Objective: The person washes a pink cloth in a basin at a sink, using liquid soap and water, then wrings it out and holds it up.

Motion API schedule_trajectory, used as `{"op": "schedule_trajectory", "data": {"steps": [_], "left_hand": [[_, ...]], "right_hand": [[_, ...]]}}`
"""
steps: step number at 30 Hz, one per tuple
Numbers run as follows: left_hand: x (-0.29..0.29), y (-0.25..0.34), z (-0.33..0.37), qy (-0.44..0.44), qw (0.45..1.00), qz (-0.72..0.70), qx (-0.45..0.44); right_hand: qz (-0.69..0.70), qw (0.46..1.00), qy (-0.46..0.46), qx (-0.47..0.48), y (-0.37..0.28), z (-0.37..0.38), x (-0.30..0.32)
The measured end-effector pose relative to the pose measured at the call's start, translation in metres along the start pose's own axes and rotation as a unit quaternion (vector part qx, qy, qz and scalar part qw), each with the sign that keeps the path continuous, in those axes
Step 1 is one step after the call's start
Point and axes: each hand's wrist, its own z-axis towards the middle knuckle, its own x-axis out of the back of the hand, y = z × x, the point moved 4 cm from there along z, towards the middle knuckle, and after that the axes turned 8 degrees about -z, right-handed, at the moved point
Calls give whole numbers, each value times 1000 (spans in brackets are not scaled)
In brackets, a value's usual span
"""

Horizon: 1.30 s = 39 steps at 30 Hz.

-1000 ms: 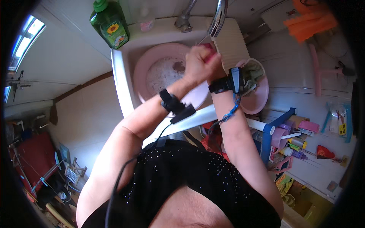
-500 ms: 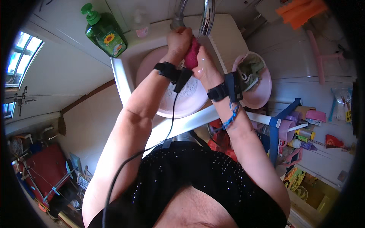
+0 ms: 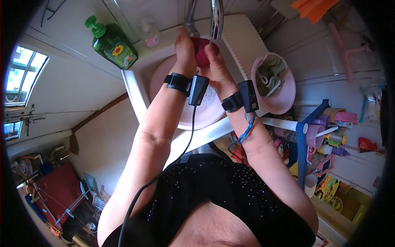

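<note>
Both hands meet above a round, pale pink plastic basin (image 3: pixel 195 123) that sits inside a white sink (image 3: pixel 138 92), with white suds (image 3: pixel 208 101) on the liquid inside. Between them is a crimson, soft-looking bundle (image 3: pixel 200 55), apparently fabric, just below a curved, shiny metal spout (image 3: pixel 216 20). The left hand (image 3: pixel 186 51) is partly open, its palm set against the bundle's left side. The right hand (image 3: pixel 219 68) is half curled around the right side, its thumb lying toward the spout. Together they have hold of the bundle; how tightly the hidden fingers close cannot be told. Gripping from both sides probably keeps something so limp gathered, and the position over the basin seems suited to catching drips. A thin streak under the spout may be water.

The tall green pump bottle (image 3: pixel 115 51) and the small clear pump bottle (image 3: pixel 149 35) stand along the sink's far-left edge, likely to be reachable without crowding the basin. To the right, past a cream ribbed draining surface (image 3: pixel 245 39), a second pale pink plastic basin (image 3: pixel 288 94) holds a crumpled olive-green cloth (image 3: pixel 271 74), presumably set apart from the suds. Black strapped boxes (image 3: pixel 198 90) sit at both wrists, clear of the palms.
</note>
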Motion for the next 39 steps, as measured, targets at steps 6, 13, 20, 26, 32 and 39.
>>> {"op": "schedule_trajectory", "data": {"steps": [6,13,20,26,32,39], "left_hand": [[-1,-17,-2,-88,991,54,88],[9,24,-35,-351,833,358,-235],[-14,42,-71,-488,384,550,-558],[-31,56,-80,-506,230,535,-636],[-48,55,-66,-323,367,718,-495],[-31,36,-55,-267,422,794,-346]], "right_hand": [[-266,962,-26,50,-15,-6,5],[81,973,-14,-217,-15,-20,29],[-81,915,-232,-320,-31,-33,-5],[-289,869,-245,-318,-41,-29,-6],[-534,801,-166,-214,-33,5,10],[-594,761,-227,133,-52,18,-26]]}}
